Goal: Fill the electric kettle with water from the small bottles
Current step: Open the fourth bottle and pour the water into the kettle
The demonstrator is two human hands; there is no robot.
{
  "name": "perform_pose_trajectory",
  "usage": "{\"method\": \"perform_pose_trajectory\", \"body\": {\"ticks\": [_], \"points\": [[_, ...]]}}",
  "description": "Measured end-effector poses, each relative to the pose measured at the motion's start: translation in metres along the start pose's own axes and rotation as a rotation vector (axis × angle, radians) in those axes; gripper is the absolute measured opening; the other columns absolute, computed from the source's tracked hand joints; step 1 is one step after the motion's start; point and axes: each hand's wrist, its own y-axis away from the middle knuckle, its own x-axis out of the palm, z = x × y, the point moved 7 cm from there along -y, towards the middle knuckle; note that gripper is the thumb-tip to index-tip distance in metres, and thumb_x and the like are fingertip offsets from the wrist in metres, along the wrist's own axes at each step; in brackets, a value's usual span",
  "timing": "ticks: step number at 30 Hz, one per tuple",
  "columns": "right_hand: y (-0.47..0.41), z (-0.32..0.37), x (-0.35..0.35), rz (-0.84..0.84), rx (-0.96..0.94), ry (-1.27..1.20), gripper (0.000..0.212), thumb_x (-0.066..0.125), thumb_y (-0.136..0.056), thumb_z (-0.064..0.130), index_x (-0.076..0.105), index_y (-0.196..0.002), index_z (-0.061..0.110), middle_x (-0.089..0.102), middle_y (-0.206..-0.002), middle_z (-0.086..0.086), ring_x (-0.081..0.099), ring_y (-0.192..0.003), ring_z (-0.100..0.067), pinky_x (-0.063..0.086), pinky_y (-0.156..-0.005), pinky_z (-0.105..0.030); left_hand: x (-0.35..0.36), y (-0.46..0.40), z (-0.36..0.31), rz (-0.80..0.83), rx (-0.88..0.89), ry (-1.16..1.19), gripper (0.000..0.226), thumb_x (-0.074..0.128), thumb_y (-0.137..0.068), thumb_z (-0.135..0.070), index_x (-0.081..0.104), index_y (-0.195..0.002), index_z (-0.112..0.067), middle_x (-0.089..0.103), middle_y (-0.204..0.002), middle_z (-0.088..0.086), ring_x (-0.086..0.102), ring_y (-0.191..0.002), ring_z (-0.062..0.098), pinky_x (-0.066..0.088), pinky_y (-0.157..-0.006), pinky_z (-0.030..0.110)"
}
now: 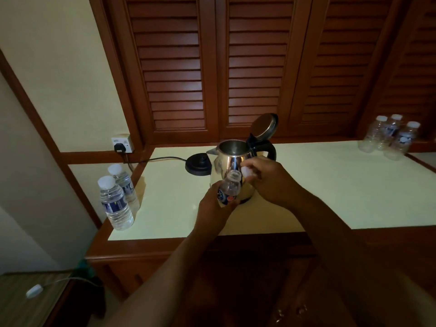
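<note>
Left hand [213,204] wrapped round small bottle [229,188], top off. Right hand [269,178] pinching white cap [247,172]. Kettle [232,166] just behind, lid up.

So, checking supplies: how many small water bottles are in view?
6: two full at the counter's left edge, three apparently empty far right, one in the left hand.

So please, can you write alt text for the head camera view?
A left hand holds a small uncapped bottle while the right hand pinches its white cap, before an open steel kettle on a pale counter; full bottles stand left, empty bottles right.
</note>
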Motion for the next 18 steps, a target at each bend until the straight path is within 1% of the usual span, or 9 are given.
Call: {"method": "perform_pose_trajectory", "body": {"ticks": [3, 5, 7, 9, 11, 12, 15, 17, 18], "points": [[-0.006, 0.011, 0.004, 0.093, -0.049, 0.126, 0.021, 0.049, -0.093, 0.01, 0.064, -0.108, 0.004, 0.059, -0.104, -0.009, 0.051, -0.091, -0.013, 0.033, -0.067, -0.002, 0.003, 0.0, 0.001, 0.011, 0.011, -0.001, 0.052, 0.072, -0.082, -0.03, 0.05, -0.128, -0.02, 0.06, -0.12, -0.005, 0.054, -0.104, 0.005, 0.035, -0.079, 0.005], [-0.009, 0.018, 0.006, 0.142, -0.064, 0.201, 0.025, 0.05, -0.092, 0.007, 0.064, -0.112, 0.003, 0.059, -0.115, -0.012, 0.052, -0.101, -0.018, 0.033, -0.066, -0.009, 0.003, -0.001, 0.0, 0.013, 0.021, 0.003, 0.054, 0.073, -0.081, -0.03, 0.05, -0.129, -0.021, 0.06, -0.122, -0.003, 0.056, -0.104, 0.007, 0.037, -0.08, 0.008], [-0.011, 0.021, 0.007, 0.169, -0.074, 0.256, 0.027, 0.051, -0.09, 0.003, 0.064, -0.113, 0.002, 0.06, -0.117, -0.012, 0.052, -0.107, -0.02, 0.03, -0.072, -0.015, 0.002, -0.002, -0.003, 0.017, 0.021, 0.007, 0.053, 0.073, -0.081, -0.03, 0.05, -0.128, -0.022, 0.06, -0.122, -0.004, 0.053, -0.1, 0.004, 0.036, -0.077, 0.005], [-0.014, 0.022, 0.009, 0.19, -0.079, 0.288, 0.024, 0.051, -0.088, 0.002, 0.066, -0.106, 0.001, 0.061, -0.107, -0.011, 0.053, -0.101, -0.02, 0.028, -0.071, -0.016, 0.0, -0.003, -0.004, 0.009, 0.033, 0.0, 0.051, 0.073, -0.081, -0.029, 0.051, -0.126, -0.023, 0.06, -0.12, -0.005, 0.052, -0.097, 0.003, 0.034, -0.074, 0.003], [-0.017, 0.019, 0.011, 0.219, -0.046, 0.303, 0.018, 0.051, -0.088, 0.005, 0.066, -0.094, -0.002, 0.058, -0.092, -0.009, 0.051, -0.088, -0.017, 0.029, -0.062, -0.019, -0.002, -0.004, -0.004, -0.006, 0.052, -0.017, 0.049, 0.074, -0.081, -0.028, 0.051, -0.124, -0.024, 0.061, -0.117, -0.005, 0.055, -0.098, 0.005, 0.034, -0.073, 0.003], [-0.018, 0.018, 0.012, 0.231, -0.022, 0.311, 0.017, 0.051, -0.089, 0.008, 0.064, -0.09, -0.003, 0.057, -0.086, -0.01, 0.05, -0.082, -0.016, 0.029, -0.058, -0.017, -0.003, -0.004, -0.004, -0.015, 0.061, -0.028, 0.049, 0.074, -0.08, -0.028, 0.051, -0.124, -0.024, 0.06, -0.117, -0.006, 0.055, -0.099, 0.006, 0.034, -0.074, 0.004], [-0.02, 0.01, 0.012, 0.207, 0.047, 0.306, 0.026, 0.053, -0.093, 0.028, 0.056, -0.073, 0.011, 0.05, -0.067, 0.001, 0.044, -0.062, -0.006, 0.027, -0.052, -0.011, -0.006, -0.004, -0.005, -0.027, 0.079, -0.068, 0.053, 0.074, -0.08, -0.029, 0.051, -0.127, -0.023, 0.06, -0.12, -0.004, 0.054, -0.101, 0.005, 0.037, -0.081, 0.012], [-0.019, 0.01, 0.011, 0.152, 0.046, 0.235, 0.021, 0.056, -0.091, 0.033, 0.059, -0.078, 0.017, 0.051, -0.071, 0.005, 0.045, -0.064, -0.002, 0.03, -0.053, -0.009, -0.006, -0.006, -0.006, -0.03, 0.074, -0.065, 0.053, 0.073, -0.081, -0.028, 0.051, -0.129, -0.02, 0.06, -0.123, -0.001, 0.055, -0.103, 0.008, 0.038, -0.084, 0.015], [-0.018, 0.011, 0.011, 0.127, 0.03, 0.216, 0.017, 0.059, -0.089, 0.031, 0.063, -0.091, 0.015, 0.054, -0.082, 0.005, 0.048, -0.071, -0.005, 0.032, -0.056, -0.01, -0.006, -0.007, -0.007, -0.032, 0.068, -0.059, 0.053, 0.072, -0.082, -0.028, 0.05, -0.129, -0.018, 0.06, -0.125, 0.0, 0.056, -0.106, 0.01, 0.037, -0.086, 0.016]]}}
